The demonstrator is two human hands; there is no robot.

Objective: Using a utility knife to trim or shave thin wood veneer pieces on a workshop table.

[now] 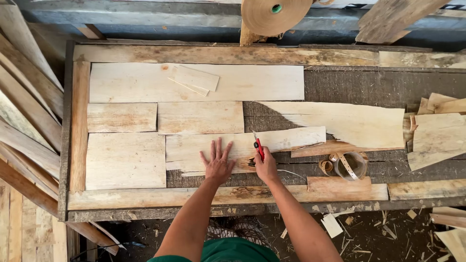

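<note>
My left hand (218, 161) lies flat with fingers spread on a long pale veneer strip (286, 139) on the workbench. Just to its right, my right hand (266, 166) grips a red-handled utility knife (258, 145), blade tip on the same strip. Other pale veneer sheets lie around: a wide sheet (145, 83) at the back, a smaller sheet (200, 117) in the middle, a square sheet (125, 161) at the left, and a torn-edged piece (359, 123) to the right.
A clear jar (350, 165) with curled tape strips stands right of my hands. A large brown tape roll (275, 15) hangs above the bench's far edge. Stacked veneer pieces (437, 128) lie at the right, planks (24, 121) at the left, scraps (349, 225) on the floor.
</note>
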